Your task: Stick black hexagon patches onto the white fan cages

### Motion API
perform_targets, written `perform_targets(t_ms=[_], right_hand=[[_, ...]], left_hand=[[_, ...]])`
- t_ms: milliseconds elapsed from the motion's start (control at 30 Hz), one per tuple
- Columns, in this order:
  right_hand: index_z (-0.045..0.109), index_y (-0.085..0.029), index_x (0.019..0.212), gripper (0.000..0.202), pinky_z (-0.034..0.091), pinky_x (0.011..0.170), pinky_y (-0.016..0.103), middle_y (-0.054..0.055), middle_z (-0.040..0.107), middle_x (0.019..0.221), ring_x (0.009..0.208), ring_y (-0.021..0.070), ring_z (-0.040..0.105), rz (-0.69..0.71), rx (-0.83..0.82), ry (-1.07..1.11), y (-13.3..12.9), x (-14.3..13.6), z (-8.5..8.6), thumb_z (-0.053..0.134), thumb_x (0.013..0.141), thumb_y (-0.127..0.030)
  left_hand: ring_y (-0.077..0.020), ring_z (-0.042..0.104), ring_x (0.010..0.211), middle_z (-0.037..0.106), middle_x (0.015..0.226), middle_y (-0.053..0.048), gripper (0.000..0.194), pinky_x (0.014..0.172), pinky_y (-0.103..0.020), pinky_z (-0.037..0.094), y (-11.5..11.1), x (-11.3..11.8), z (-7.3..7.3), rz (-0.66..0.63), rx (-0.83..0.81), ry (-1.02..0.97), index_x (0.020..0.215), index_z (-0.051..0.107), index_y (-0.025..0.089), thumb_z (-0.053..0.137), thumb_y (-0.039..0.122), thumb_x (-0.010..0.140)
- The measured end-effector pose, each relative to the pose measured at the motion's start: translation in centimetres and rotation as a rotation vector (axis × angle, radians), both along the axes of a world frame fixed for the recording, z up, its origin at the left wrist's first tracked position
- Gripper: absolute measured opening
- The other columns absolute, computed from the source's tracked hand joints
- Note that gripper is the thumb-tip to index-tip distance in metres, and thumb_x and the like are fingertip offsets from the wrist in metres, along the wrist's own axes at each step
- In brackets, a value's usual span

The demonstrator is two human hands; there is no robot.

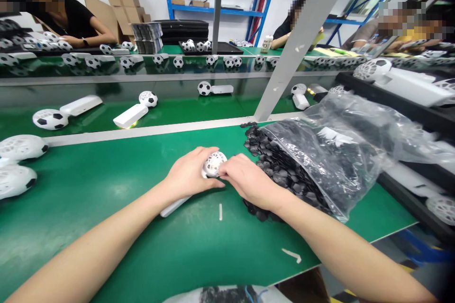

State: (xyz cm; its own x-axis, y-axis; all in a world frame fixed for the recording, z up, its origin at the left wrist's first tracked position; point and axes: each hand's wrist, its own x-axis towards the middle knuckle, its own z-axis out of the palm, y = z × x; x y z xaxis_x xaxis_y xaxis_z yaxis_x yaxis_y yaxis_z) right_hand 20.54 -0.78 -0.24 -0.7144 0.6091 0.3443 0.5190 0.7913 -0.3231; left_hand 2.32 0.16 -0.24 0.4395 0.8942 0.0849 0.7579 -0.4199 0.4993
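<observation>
My left hand (pixel 194 173) is closed around a small white ball (pixel 214 163) with an openwork shell, near the middle of the green table. A white handle (pixel 175 206) sticks out beneath this hand toward the lower left. The fingertips of my right hand (pixel 245 175) are pinched together against the ball's right side; whatever they hold is hidden. Just right of that hand lies a heap of small flat black pieces (pixel 280 170), spilling out of a clear plastic bag (pixel 330 156).
Finished-looking soccer-ball devices (pixel 130 114) lie on the green conveyor (pixel 177 113) beyond a metal rail. White balls (pixel 21 147) sit at the left edge. A slanted grey post (pixel 284 66) rises behind the bag, and black trays (pixel 401 94) stand right. Several people sit opposite.
</observation>
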Motion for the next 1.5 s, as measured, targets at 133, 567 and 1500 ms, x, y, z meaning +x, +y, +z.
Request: perform_targets(t_ms=[133, 567, 1500], right_hand=[[0.051, -0.016, 0.076, 0.020, 0.036, 0.065, 0.031, 0.005, 0.055, 0.073, 0.072, 0.0180, 0.049, 0.066, 0.119, -0.069, 0.3, -0.2, 0.1, 0.036, 0.089, -0.013], [0.048, -0.024, 0.111, 0.034, 0.049, 0.073, 0.028, 0.003, 0.056, 0.111, 0.094, 0.0162, 0.056, -0.119, -0.491, 0.489, 1.9, 0.7, -2.8, 0.060, 0.079, -0.024], [0.059, -0.015, 0.090, 0.012, 0.045, 0.073, 0.029, 0.008, 0.061, 0.087, 0.082, 0.0169, 0.053, -0.048, 0.020, 0.234, 0.4, 0.9, -1.3, 0.048, 0.087, -0.017]], left_hand=[[-0.0254, 0.052, 0.104, 0.054, 0.117, -0.005, 0.063, 0.085, -0.037, 0.044, -0.2, 0.3, 0.3, 0.000, 0.009, 0.016, 0.123, 0.043, 0.024, 0.060, 0.050, 0.069], [-0.0257, 0.052, 0.107, 0.053, 0.121, -0.007, 0.059, 0.087, -0.038, 0.043, 0.2, -0.3, -0.5, -0.018, 0.040, 0.000, 0.123, 0.042, 0.023, 0.058, 0.049, 0.072], [-0.0244, 0.050, 0.111, 0.051, 0.124, -0.006, 0.061, 0.093, -0.036, 0.041, 0.3, -1.1, -0.3, 0.029, -0.073, -0.092, 0.120, 0.043, 0.020, 0.062, 0.029, 0.063]])
